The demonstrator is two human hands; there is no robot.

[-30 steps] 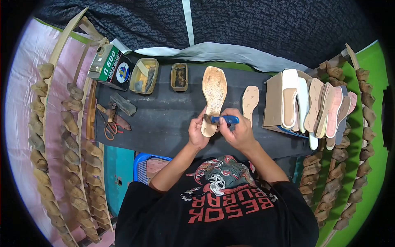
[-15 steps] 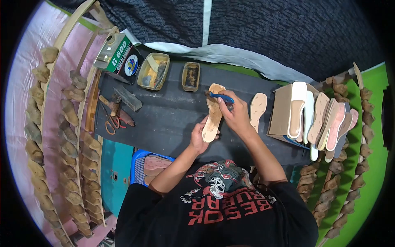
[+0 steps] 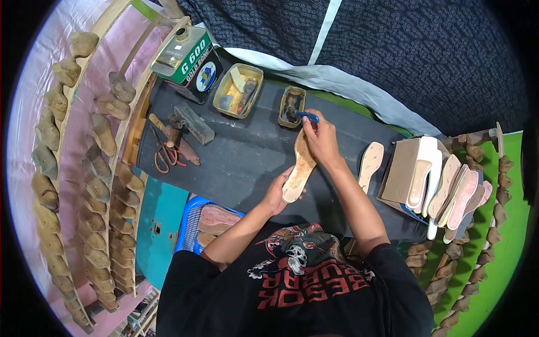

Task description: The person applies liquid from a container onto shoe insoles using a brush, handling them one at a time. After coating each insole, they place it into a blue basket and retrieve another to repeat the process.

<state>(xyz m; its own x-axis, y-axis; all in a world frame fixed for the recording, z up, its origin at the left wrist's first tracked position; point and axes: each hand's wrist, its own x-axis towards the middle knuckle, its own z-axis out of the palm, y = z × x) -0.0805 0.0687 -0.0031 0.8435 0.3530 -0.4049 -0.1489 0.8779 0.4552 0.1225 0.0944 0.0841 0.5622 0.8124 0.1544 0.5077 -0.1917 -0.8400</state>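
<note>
My left hand grips a tan insole by its heel end, holding it at a slant above the dark table. Brown smears mark the insole's face. In my right hand is a brush with a blue handle, its tip down in a small glue-stained tub at the back of the table. The bristles are hidden in the tub. My right hand covers part of the insole's upper end. A second insole lies on the table to the right.
A cardboard box with several insoles leaning on it stands at the right. A glue can, a larger tub, scissors and a hammer are at the left. Racks of shoe lasts flank the table; a blue basket sits below.
My right hand has moved the brush from the insole's upper end to the small tub. The whole view has shifted and tilted a little.
</note>
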